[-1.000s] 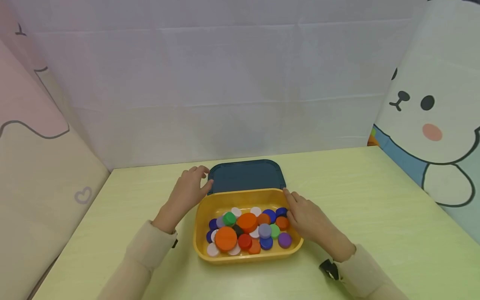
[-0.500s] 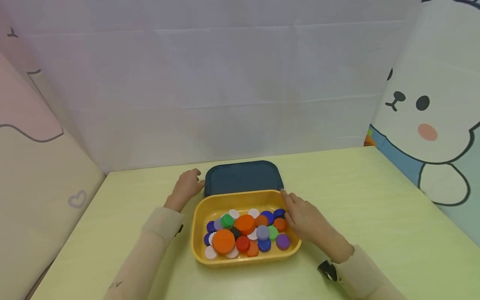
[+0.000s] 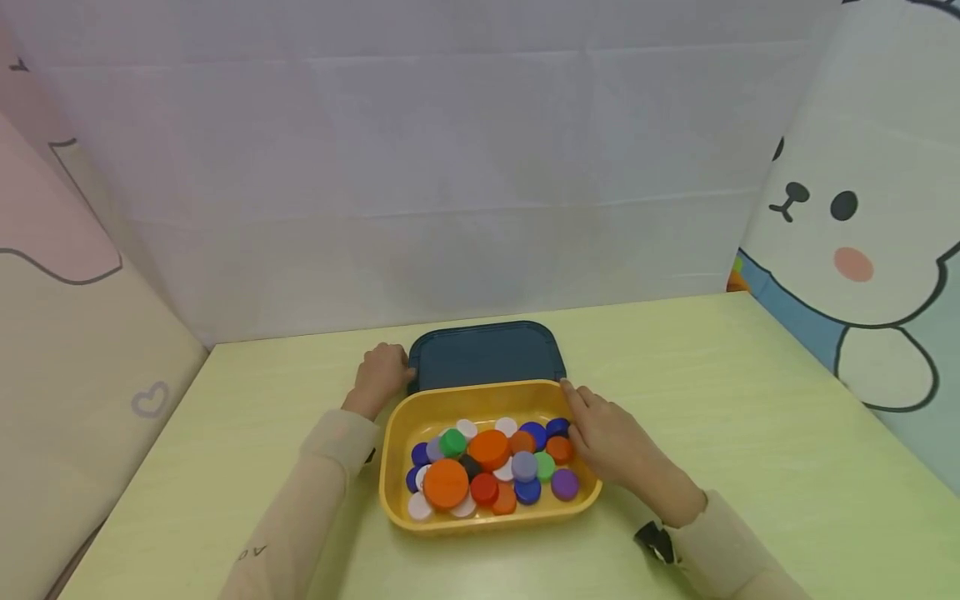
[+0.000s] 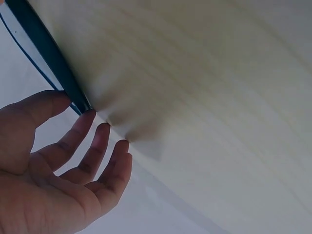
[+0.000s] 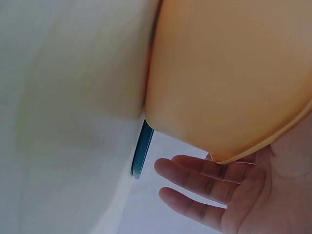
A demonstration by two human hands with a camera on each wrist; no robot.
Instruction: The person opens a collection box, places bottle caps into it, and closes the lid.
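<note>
My left hand (image 3: 378, 379) is at the left side of a dark blue-green lid (image 3: 487, 357), which lies flat behind the yellow box. In the left wrist view, thumb and index finger pinch the corner of the lid (image 4: 58, 63), while the other fingers are bent loosely beside it. At the box's right back corner, my right hand (image 3: 611, 437) holds the rim of the yellow plastic box (image 3: 495, 526), thumb on the inner side. Inside the box lie bottle caps (image 3: 446, 485) in orange, red, white, blue, purple, green and black. The right wrist view shows the box's outer wall (image 5: 224, 73).
The pale yellow-green table (image 3: 750, 433) extends on both sides of the box. A white cloth (image 3: 450, 167) hangs along its back edge. Cartoon-printed cloths stand at the left and right, one with a bear (image 3: 847, 242).
My left hand has closed in on the lid's left side and its fingers now pinch the corner. The right hand keeps its hold on the box. The head view has shifted slightly.
</note>
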